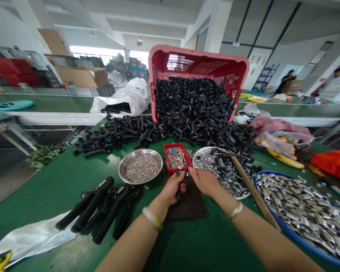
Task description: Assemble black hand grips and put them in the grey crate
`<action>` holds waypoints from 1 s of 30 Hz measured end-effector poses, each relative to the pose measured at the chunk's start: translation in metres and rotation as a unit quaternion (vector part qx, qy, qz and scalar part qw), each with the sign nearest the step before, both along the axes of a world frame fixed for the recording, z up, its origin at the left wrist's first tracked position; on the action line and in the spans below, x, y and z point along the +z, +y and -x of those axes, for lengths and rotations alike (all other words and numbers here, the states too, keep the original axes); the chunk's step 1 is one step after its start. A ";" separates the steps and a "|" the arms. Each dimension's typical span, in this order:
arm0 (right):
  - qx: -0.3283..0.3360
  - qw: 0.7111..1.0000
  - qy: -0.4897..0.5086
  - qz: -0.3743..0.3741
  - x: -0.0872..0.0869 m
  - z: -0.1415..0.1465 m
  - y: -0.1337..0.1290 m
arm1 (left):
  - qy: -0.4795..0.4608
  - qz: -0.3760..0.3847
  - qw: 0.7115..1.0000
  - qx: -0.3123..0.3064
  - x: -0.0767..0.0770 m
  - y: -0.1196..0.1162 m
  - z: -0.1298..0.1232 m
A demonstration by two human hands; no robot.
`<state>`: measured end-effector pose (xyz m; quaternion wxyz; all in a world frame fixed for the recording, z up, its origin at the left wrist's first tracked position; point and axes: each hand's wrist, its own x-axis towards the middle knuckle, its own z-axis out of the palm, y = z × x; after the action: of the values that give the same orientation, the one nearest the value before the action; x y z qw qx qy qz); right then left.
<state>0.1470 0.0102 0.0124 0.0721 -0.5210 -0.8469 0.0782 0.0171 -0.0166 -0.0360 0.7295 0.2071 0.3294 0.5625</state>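
Observation:
My left hand (172,188) is closed round a black handle-like part (179,193), mostly hidden by the fingers, above a dark square plate (191,204). My right hand (205,181) pinches at the upper end of that part, where a small shiny metal bit (187,174) shows; its exact kind is too small to tell. Just beyond both hands sits a red tray (166,160) of small pins with a blue-handled tool (174,152) lying in it. A steel bowl (122,177) of small metal pieces stands left, and a white bowl (197,153) of bolts and black knobs stands right.
A tilted red crate (153,75) spills black parts (187,109) across the back. Assembled black-handled tools (102,206) lie front left. A wooden-handled hammer (253,192) rests against the white bowl. At right are a blue-rimmed basin (283,226) of metal pieces and a banana (285,158).

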 end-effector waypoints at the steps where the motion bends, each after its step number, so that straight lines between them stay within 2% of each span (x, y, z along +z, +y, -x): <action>1: 0.013 0.999 -0.001 -0.037 0.001 -0.001 0.000 | -0.008 0.002 1.000 -0.004 0.000 0.000 0.000; 3: 0.021 0.997 -0.002 -0.077 0.002 -0.003 -0.002 | -0.013 -0.002 1.000 -0.014 0.000 0.000 0.001; 6: -0.009 0.999 -0.002 0.032 0.001 -0.005 -0.004 | 0.003 -0.008 1.000 -0.020 -0.001 0.000 0.001; 7: -0.016 0.999 0.002 0.046 0.001 -0.005 -0.005 | 0.004 -0.007 1.000 -0.019 -0.002 0.000 0.001; 11: 0.004 0.999 0.001 -0.050 0.002 -0.007 -0.008 | 0.007 -0.015 0.999 -0.032 -0.002 0.000 0.000; 15: -0.017 1.000 -0.009 0.017 0.003 -0.007 -0.009 | 0.021 -0.020 0.999 -0.030 -0.002 -0.001 0.001; 18: -0.002 0.999 0.011 -0.043 0.001 -0.007 -0.010 | 0.008 -0.022 0.999 -0.039 -0.003 0.000 0.001; 19: 0.003 0.999 0.022 -0.038 0.000 -0.007 -0.010 | 0.012 -0.027 0.999 -0.044 -0.003 0.000 0.001; 22: -0.001 0.994 0.047 0.096 0.001 -0.008 -0.009 | 0.028 -0.038 0.998 -0.050 -0.002 0.000 0.001; 23: -0.009 0.992 0.053 0.114 0.001 -0.009 -0.010 | 0.028 -0.035 0.998 -0.050 -0.002 -0.001 0.001; 27: -0.036 0.995 0.089 0.002 -0.002 -0.007 -0.014 | 0.036 -0.036 0.997 -0.058 -0.001 -0.001 0.002; 28: -0.041 0.994 0.102 0.012 -0.004 -0.006 -0.015 | 0.063 -0.045 0.996 -0.054 -0.001 -0.001 0.001; 30: -0.040 0.985 0.124 0.117 -0.008 -0.006 -0.016 | 0.160 -0.067 0.984 -0.030 -0.001 -0.002 -0.003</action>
<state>0.1532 -0.0059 0.0041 0.1182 -0.5459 -0.7948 0.2376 0.0202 -0.0184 -0.0370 0.6681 0.3530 0.3971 0.5209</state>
